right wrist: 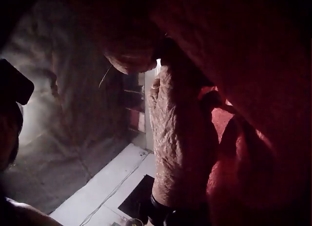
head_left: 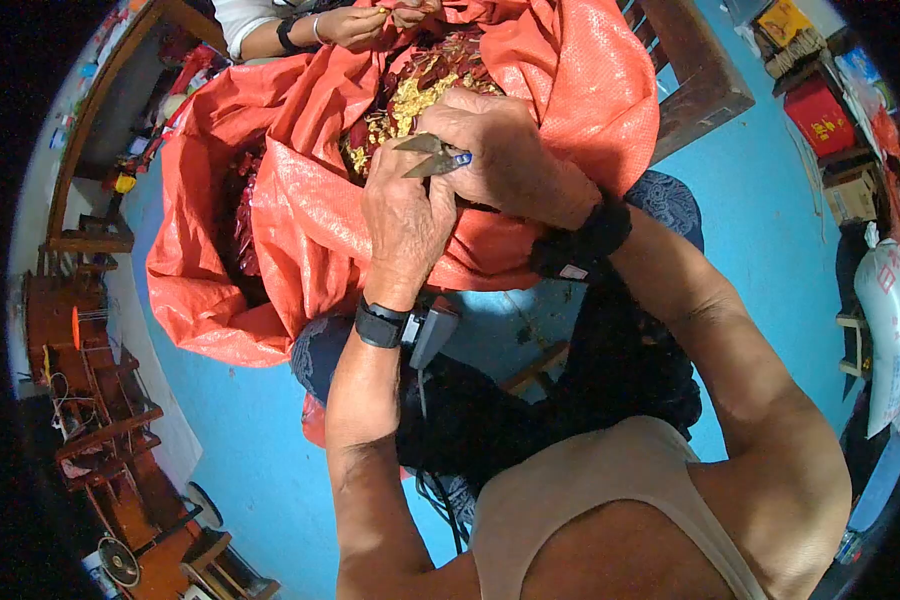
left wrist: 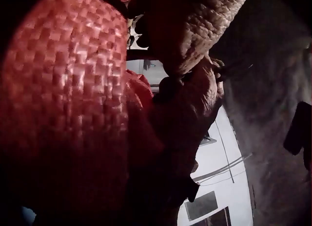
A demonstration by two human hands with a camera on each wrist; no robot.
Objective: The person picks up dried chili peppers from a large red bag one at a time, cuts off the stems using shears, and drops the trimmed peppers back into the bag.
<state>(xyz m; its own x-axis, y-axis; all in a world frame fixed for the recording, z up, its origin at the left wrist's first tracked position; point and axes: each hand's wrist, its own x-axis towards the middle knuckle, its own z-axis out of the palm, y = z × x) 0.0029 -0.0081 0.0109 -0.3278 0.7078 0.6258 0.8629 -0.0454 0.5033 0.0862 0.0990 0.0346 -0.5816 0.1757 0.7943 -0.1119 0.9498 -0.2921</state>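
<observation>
My right hand (head_left: 505, 150) grips small scissors (head_left: 432, 160) with a blue-wrapped part near the pivot. Their two pointed blades are spread and reach left over the back of my left hand (head_left: 402, 215). The left hand sits close against the right, its fingertips hidden under the blades, and I cannot tell what it holds. Both hands are over an orange-red woven sack (head_left: 315, 215). Beyond them lies a heap of yellow bits (head_left: 425, 100) among dark red dried pods (head_left: 460, 50). In the left wrist view the sack's weave (left wrist: 68, 84) fills the left side.
Another person's hands (head_left: 355, 25) work at the sack's far edge. More dark red pods (head_left: 245, 215) show in a fold at left. A wooden chair (head_left: 705, 85) stands at upper right, shelves with a red box (head_left: 820, 115) at right, and wooden furniture (head_left: 100, 400) at left on the blue floor (head_left: 240, 430).
</observation>
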